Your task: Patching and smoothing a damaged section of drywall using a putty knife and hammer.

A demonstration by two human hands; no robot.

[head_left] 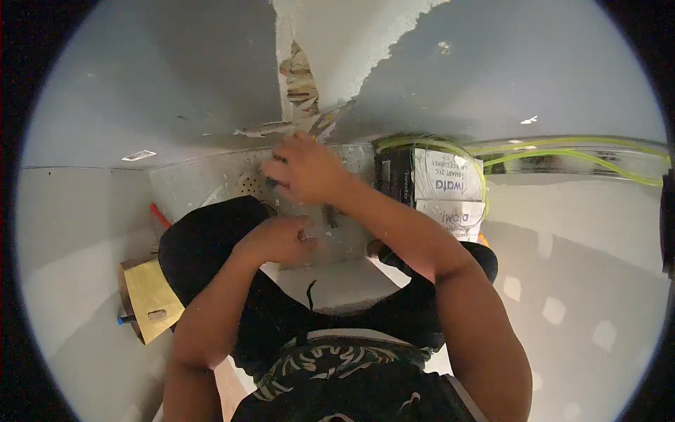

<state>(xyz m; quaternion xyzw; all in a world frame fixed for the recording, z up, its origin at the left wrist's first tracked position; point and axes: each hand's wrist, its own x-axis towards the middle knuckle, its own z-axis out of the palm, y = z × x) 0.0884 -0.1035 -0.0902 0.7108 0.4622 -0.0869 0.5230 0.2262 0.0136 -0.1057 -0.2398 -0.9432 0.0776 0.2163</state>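
My right hand (308, 170) is raised against the foot of the grey wall (197, 84), its fingers curled. A small dark bluish bit shows at its fingertips, too little to name. Just above it, thin strips (327, 123) stick out at the lower end of a ragged, brownish hole (301, 81) in the wall. My left hand (281, 240) is lower and nearer to me, beside my knee, with its fingers bent inward; whatever they hold, if anything, is hidden. Under both hands lies a pale, speckled surface (211, 176) with small dark holes.
A black-and-white box (450, 179) stands to the right, with yellow-green tubing (583, 156) running along the wall. To my left are a yellow-topped box (153, 295) and a red stick-like thing (160, 215). White patches dot the right-hand panel (598, 260).
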